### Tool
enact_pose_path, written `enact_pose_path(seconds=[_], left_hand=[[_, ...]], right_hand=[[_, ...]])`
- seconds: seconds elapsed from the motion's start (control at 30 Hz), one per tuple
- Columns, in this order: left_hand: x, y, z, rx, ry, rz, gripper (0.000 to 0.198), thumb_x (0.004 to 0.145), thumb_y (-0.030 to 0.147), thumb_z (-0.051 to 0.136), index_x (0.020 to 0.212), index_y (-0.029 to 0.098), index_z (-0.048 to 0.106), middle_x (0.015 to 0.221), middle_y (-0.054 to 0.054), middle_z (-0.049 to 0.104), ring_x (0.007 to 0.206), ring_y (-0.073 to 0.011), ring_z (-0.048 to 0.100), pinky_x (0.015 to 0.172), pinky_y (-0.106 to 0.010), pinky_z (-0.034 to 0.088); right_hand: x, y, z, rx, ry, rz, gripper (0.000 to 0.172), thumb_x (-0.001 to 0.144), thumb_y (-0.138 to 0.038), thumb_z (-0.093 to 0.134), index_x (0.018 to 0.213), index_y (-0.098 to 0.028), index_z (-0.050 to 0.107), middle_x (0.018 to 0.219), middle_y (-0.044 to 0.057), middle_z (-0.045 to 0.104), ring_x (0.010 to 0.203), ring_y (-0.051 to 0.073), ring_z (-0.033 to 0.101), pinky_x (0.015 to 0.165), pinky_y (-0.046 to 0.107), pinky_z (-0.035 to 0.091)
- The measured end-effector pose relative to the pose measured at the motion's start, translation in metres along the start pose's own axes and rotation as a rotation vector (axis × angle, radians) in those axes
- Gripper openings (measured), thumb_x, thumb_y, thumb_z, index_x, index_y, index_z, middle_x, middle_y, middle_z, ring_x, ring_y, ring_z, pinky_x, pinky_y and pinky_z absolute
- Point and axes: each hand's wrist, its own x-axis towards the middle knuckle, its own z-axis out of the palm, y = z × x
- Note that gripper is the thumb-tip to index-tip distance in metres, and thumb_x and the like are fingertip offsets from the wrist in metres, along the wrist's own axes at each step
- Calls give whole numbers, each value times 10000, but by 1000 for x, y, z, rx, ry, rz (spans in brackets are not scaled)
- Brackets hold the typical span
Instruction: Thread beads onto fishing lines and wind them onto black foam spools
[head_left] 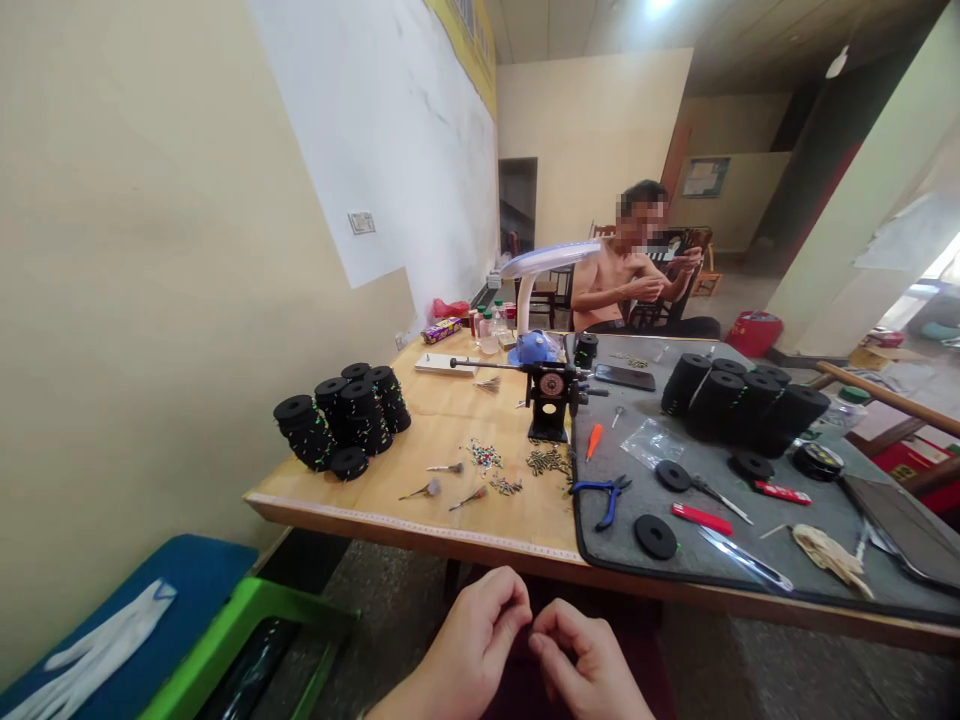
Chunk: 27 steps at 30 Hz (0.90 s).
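My left hand (484, 630) and my right hand (581, 655) are close together in front of the table's near edge. Each is closed in a pinch, thumb against fingers. Whatever may be between the fingertips is too small to make out. Nearest to them on the table (450, 515) lie blue-handled pliers (602, 495), a black foam spool (655, 537) and a red box cutter (701, 518). To the left are small bundles of fine stems (469, 498), a pile of coloured beads (484, 455) and a pile of small metal pieces (547, 460).
Stacked black spools stand at the left (360, 410) and right (742, 395). Mid-table is a black winding device (550, 400) with a long rod, behind it a desk lamp (532, 350). Tweezers (746, 558) lie on the grey mat (622, 520). A person (622, 270) sits beyond.
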Motion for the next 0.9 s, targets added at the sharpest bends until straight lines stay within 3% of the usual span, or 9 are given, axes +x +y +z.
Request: enact_pose_path(seconds=[0.13, 0.23, 0.3, 0.4, 0.53, 0.67, 0.8, 0.83, 0.9], left_hand=[[20, -15, -25, 143, 118, -26, 204, 898, 269, 447, 739, 190, 546, 704, -24, 588, 674, -168, 536, 636, -250, 423], [54, -38, -65, 516, 314, -40, 140, 864, 221, 489, 935, 178, 602, 962, -90, 647, 948, -236, 563, 861, -333, 415], [79, -54, -91, 665, 322, -146, 219, 815, 146, 517, 1012, 163, 612, 1063, -121, 644, 1030, -270, 538, 915, -378, 387], [110, -73, -110, 683, 275, -188, 277, 735, 52, 534, 970, 145, 646, 993, -137, 677, 1004, -291, 554, 893, -397, 391], [135, -88, -114, 629, 232, -201, 241, 708, 29, 530, 866, 151, 664, 828, -112, 692, 890, -266, 591, 845, -375, 409], [141, -82, -125, 506, 278, -149, 170, 748, 80, 506, 822, 157, 637, 876, -114, 670, 900, -248, 571, 843, -357, 411], [112, -56, -116, 312, 313, -98, 133, 807, 220, 496, 893, 166, 583, 874, -66, 642, 801, -193, 578, 708, -289, 458], [98, -49, -105, 228, 295, -97, 146, 810, 262, 506, 894, 163, 573, 813, -44, 630, 714, -167, 569, 637, -262, 454], [66, -36, -73, -199, 196, -176, 185, 781, 306, 577, 895, 162, 561, 697, 4, 582, 567, -121, 503, 537, -234, 411]], right_hand=[[2, 10, 0, 118, 55, 92, 319, 806, -463, 560, 663, -196, 458, 459, -87, 367, 401, 68, 317, 410, 195, 227], [4, 22, -2, 271, 128, 164, 416, 764, -589, 565, 676, -208, 421, 401, -124, 297, 356, 49, 231, 392, 190, 167], [4, 29, -2, 341, 168, 185, 455, 739, -634, 575, 689, -206, 427, 374, -136, 286, 341, 40, 198, 389, 190, 135], [5, 35, -2, 417, 215, 206, 466, 726, -636, 603, 713, -194, 453, 349, -143, 287, 334, 31, 169, 396, 191, 100], [5, 33, 0, 501, 261, 210, 452, 721, -601, 643, 718, -183, 470, 330, -143, 296, 330, 25, 146, 400, 196, 70], [1, 25, -1, 563, 286, 213, 437, 724, -579, 657, 719, -182, 472, 323, -144, 295, 332, 25, 133, 401, 199, 64], [-2, 19, 0, 585, 297, 220, 401, 743, -533, 664, 713, -182, 472, 331, -144, 294, 336, 25, 137, 397, 198, 77], [-2, 19, 1, 584, 292, 218, 392, 748, -523, 663, 718, -182, 473, 329, -145, 298, 332, 24, 141, 394, 195, 80], [-3, 20, 4, 575, 278, 219, 383, 752, -517, 658, 729, -182, 474, 322, -146, 315, 322, 24, 157, 386, 187, 93]])
